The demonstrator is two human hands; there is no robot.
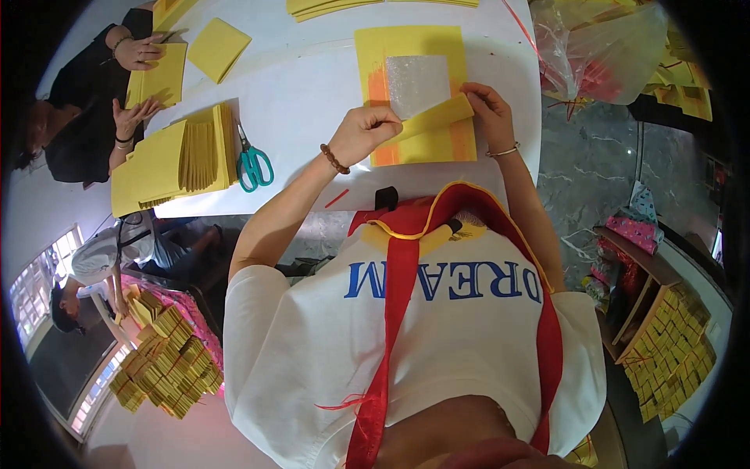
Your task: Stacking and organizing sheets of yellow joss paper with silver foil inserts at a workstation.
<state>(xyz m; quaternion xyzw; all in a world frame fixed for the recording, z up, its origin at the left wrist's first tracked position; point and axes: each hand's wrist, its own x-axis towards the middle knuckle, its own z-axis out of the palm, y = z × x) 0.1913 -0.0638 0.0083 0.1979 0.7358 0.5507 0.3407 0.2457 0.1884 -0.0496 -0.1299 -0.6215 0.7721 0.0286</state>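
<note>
Yellow paper (pixel 406 41) with orange bands and a silvery square patch (pixel 422 78) lies on the white table in front of me. Its near part is folded up into a narrow yellow strip (pixel 437 119) that slants across the patch. My left hand (pixel 363 134), with a brown bead bracelet above it, pinches the left end of this strip. At the other end, my right hand (pixel 492 117) grips the strip's right corner between thumb and fingers. Whether one sheet or several lie beneath is hard to make out.
Teal-handled scissors (pixel 253 162) lie beside a pile of folded yellow paper (pixel 168 160) on the left. A co-worker's hands (pixel 139 53) rest over yellow paper at the far left. A clear plastic bag (pixel 601 51) sits off the table's right edge. Bundled yellow stacks (pixel 668 356) stand low right.
</note>
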